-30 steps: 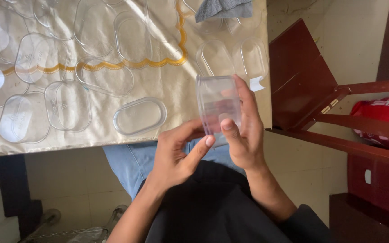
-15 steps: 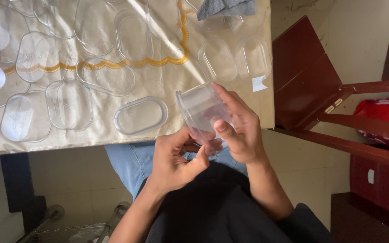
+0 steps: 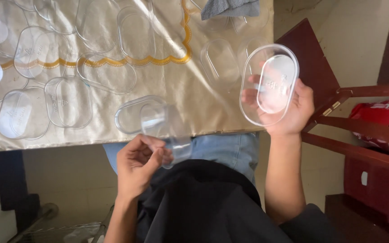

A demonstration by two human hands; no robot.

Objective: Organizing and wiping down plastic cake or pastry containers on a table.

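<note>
Since the earlier frames, both hands have come apart: what was held together at mid-chest is now split into two pieces, one per hand. Right hand [image 3: 293, 108] has gone up and out to the right, past the table's corner, and now carries a clear oval container [image 3: 270, 84] with its open side toward the camera. Fingers sit behind the plastic and show through it; the thumb side wraps the right rim. Grip is closed on the piece, palm partly open behind it.

Left hand [image 3: 138, 164] has dropped toward the lap. Its fingers are curled in, pinching the lower end of a second clear container [image 3: 165, 132], which stands roughly upright and overlaps the table edge. This piece is blurred, so its exact shape is hard to read.

Table [image 3: 203, 112] carries a shiny beige cloth with a scalloped gold line. Many clear oval lids [image 3: 68, 101] lie flat on it, mostly on the left half, some overlapping. One oval lid [image 3: 129, 114] lies just beside the left-hand container, near the table's front edge. A grey cloth [image 3: 228, 6] sits at the far edge, upper middle.

Right of the table stands a dark red wooden chair [image 3: 338, 103], with a red bag [image 3: 379, 112] beyond it. The person wears blue jeans and a dark top.
</note>
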